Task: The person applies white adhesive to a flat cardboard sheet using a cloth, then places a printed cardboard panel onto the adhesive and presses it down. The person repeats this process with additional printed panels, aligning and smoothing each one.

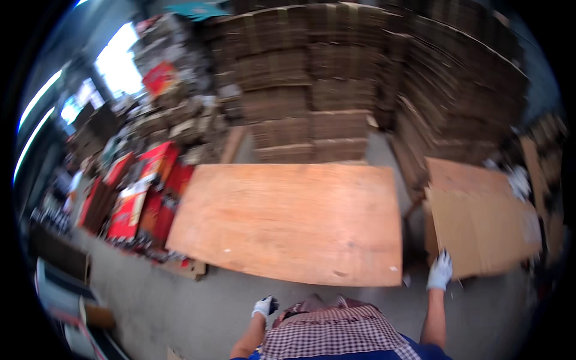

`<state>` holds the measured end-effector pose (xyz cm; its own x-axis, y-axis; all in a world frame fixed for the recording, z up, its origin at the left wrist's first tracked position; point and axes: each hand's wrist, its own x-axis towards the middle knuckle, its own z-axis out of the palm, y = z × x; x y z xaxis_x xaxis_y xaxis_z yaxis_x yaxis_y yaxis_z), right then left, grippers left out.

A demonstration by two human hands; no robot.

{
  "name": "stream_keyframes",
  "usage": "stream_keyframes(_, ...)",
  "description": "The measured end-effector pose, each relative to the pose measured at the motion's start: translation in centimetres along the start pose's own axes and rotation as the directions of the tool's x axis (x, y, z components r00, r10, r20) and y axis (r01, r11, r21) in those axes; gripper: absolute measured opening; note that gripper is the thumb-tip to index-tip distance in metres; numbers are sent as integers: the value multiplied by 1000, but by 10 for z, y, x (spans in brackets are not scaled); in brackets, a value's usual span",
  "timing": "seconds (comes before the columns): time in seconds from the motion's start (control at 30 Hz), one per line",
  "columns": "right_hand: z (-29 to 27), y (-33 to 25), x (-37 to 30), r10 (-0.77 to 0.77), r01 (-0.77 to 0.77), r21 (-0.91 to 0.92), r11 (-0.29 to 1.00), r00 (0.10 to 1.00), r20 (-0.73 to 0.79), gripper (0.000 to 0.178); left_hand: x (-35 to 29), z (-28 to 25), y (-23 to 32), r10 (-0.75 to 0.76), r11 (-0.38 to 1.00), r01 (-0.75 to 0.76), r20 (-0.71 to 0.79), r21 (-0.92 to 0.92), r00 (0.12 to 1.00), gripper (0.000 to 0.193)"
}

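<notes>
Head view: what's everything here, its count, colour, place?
Rectangular wooden tabletop: one, orange, centre
Flat cardboard sheet: at least one, tan, right
Flattened cardboard stacks: many, brown, back and right
Printed cardboard boxes: several, red, left
Bright windows: several, white, upper left
Blurred clutter: uncountable, mixed, upper left
Smooth floor: one, grey, around tabletop
Checked apron: one, dark and white, bottom
Gloved left hand: one, white, beside apron
Gloved right hand: one, white, at sheet edge
</notes>
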<state>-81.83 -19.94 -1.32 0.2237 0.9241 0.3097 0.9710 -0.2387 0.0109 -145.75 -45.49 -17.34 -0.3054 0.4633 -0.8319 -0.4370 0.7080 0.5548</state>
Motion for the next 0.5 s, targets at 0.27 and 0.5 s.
stream_keyframes(0.27, -262, -31, 27, 122, -25, 354, 935, 959, -257, 33, -31, 125, 90, 23, 999, -35, 439, 21, 898, 36)
stream_keyframes(0.5, -388, -68, 4, 18, 102, 648, 755, 984, -176, 30, -88, 273, 160, 42, 976, -199, 809, 94, 586, 44)
